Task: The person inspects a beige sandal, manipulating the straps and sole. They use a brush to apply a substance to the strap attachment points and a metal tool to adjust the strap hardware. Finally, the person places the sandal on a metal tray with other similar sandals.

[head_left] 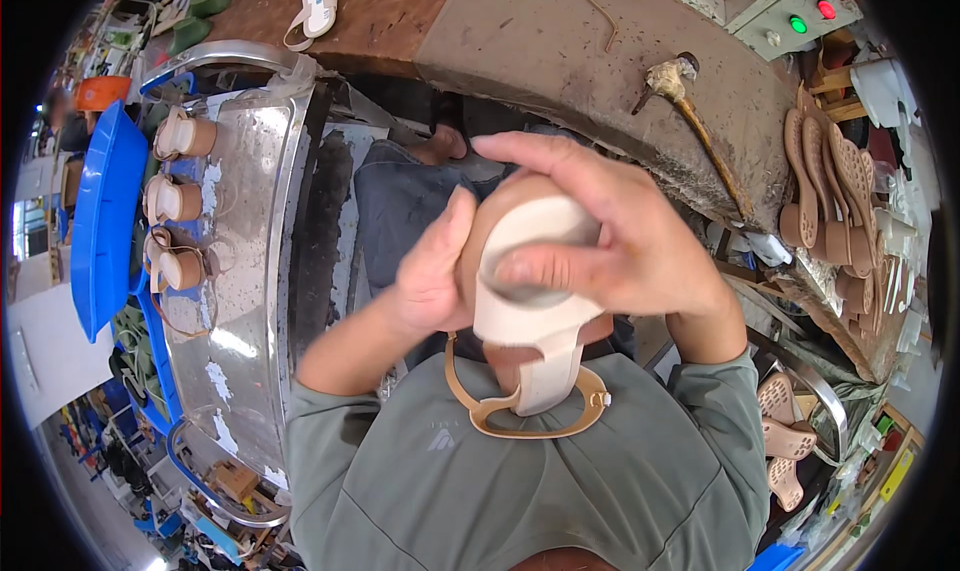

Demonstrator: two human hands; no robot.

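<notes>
I hold a cream sandal upper (530,311) stretched over a tan shoe last (505,211), close to my chest. My left hand (430,271) grips its left side, thumb up against the last. My right hand (610,236) wraps over the top and right side, with its fingers pressing the cream strap. A tan ankle strap with a buckle (520,421) hangs in a loop below the upper, over my grey-green shirt.
A metal conveyor tray (240,301) on my left carries three lasted sandals (180,201). Beside it lies a blue bin (105,221). Ahead is a worn workbench (560,51) with a hammer (690,106) and a white sandal (315,11). Tan soles (830,191) are stacked at right.
</notes>
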